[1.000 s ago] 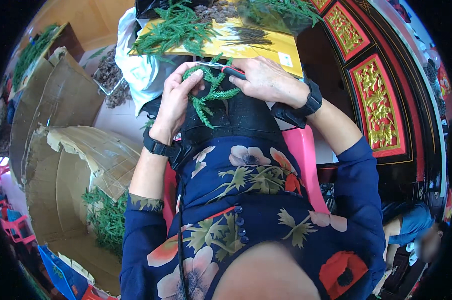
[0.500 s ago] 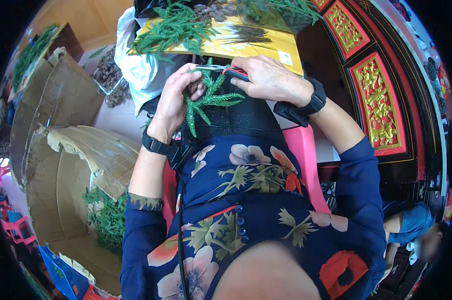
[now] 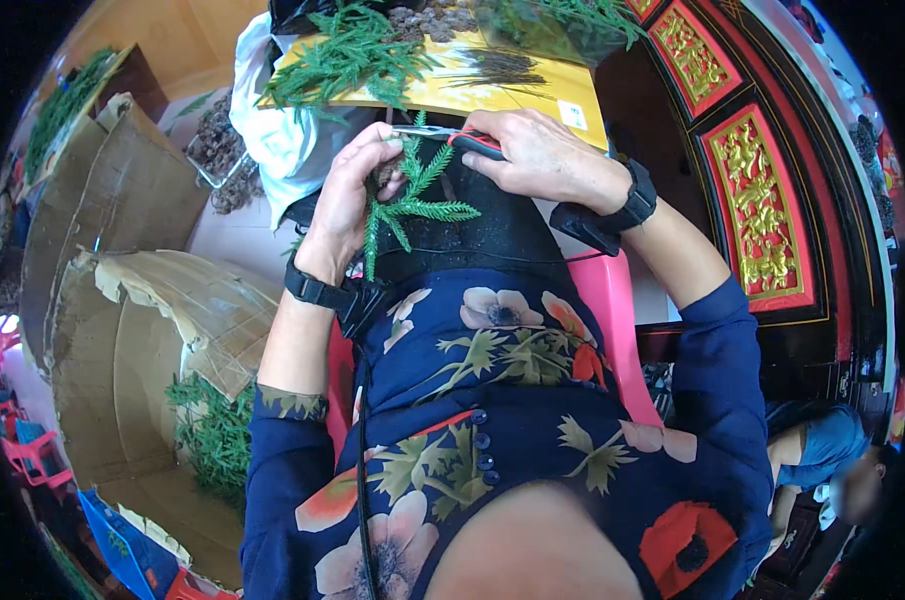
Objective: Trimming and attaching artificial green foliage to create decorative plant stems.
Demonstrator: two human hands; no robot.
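Standing here, I take the green, needle-leaved sprig [image 3: 421, 208] over the person's black-clad lap as the centre of a clock, twelve pointing straight ahead of the wearer. At nine the left hand [image 3: 349, 190] is nearly closed, thumb and fingers pinched around the sprig's upper part and a small brown cone [image 3: 384, 173] half hidden in the grip. The sprig's lower tips fan out freely toward six and three. Between two and three, the right hand [image 3: 548, 158] is curled around the red-and-black handles of a pair of metal pliers [image 3: 478, 146], whose slim silvery nose reaches across to the left fingertips. I cannot tell whether its jaws are pressed together.

The yellow, flat-topped table [image 3: 563, 82] lies at twelve to one. A loose pile of green sprigs [image 3: 358, 62] covers its eleven o'clock side, brown rough cones [image 3: 435, 22] sit at its far edge, and a bundle of thin dark wires [image 3: 501, 68] lies toward one. A crumpled white bag [image 3: 263, 125] hangs at ten. At eight stands a torn brown cardboard box [image 3: 123, 340] with more greenery [image 3: 213, 430] inside. A pink plastic chair [image 3: 616, 325] shows at four, and a gold-carved red panel [image 3: 760, 210] at three.
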